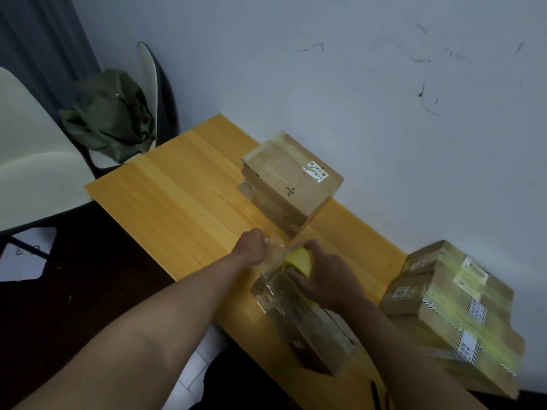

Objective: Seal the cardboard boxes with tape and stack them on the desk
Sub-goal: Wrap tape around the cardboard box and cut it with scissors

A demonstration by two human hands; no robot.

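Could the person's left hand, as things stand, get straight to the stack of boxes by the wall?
Probably not yet. The desk between the left hand and the stack of boxes is bare, but that hand pinches the pulled-out tape end and would likely have to let go first.

Near box [307, 318]: brown cardboard, wrapped in glossy clear tape, lies skewed at the desk's [177, 187] front edge. Yellow tape roll [302, 261] sits on its far end, clear strip pulled out leftward. Far stack [291, 182]: two taped boxes, white label on top, at the back edge by the wall. Right stack [455, 315]: several taped, labelled boxes at the right end, blurred.
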